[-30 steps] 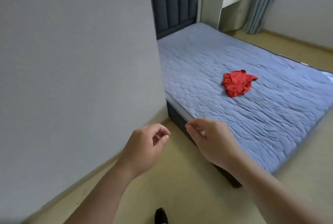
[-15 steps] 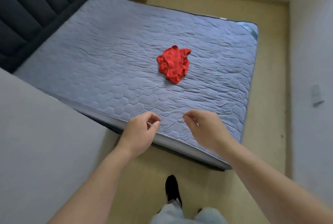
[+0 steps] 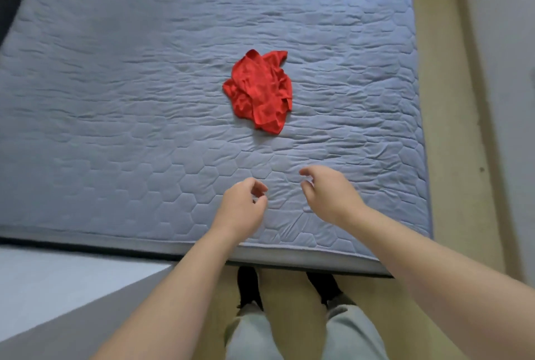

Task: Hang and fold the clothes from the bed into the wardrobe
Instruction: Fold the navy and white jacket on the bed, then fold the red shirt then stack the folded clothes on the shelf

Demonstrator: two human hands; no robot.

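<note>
One red garment (image 3: 260, 90) lies crumpled in a loose heap near the middle of the bed (image 3: 115, 99), thin and shiny-looking, its folds bunched and an edge curling up at the top. The grey cover under it is quilted in hexagons and lightly wrinkled. Two bare hands hang over the near edge, short of the cloth: left hand (image 3: 240, 206) and right hand (image 3: 330, 194), both loosely curled, holding nothing.

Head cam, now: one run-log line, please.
phase: pre-grasp | left hand: empty, loosely curled | right hand: empty, loosely curled | red garment: crumpled on mattress, untouched
</note>
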